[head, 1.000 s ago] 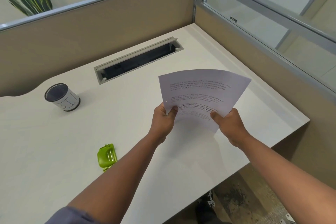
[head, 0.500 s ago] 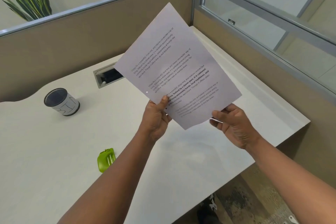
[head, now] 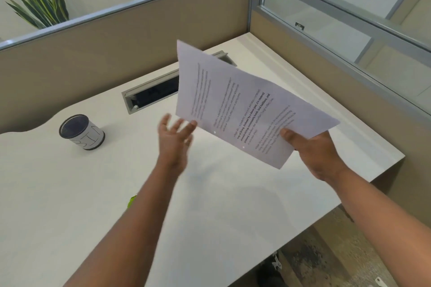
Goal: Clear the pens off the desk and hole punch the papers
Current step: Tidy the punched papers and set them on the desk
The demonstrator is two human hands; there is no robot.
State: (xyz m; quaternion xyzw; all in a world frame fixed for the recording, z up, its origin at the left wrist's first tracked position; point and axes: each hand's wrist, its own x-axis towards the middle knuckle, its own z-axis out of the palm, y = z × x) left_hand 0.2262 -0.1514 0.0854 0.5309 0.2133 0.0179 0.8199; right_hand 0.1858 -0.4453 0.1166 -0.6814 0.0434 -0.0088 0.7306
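Head view: nearest the camera, a sliver of a green object peeks out from behind the left forearm, on the desk and nearer than the papers. The papers are held up above the desk, tilted, with printed text facing the camera. The right hand pinches their near right corner, thumb on top and fingers curled underneath. The left hand is at their near left edge, blurred, its fingers spread wide and gripping nothing; whether they touch the sheet cannot be told. Left of the papers stands a mesh pen cup, upright. Behind the papers a cable slot is set in the desk, partly hidden by them. Beyond it stands the partition.
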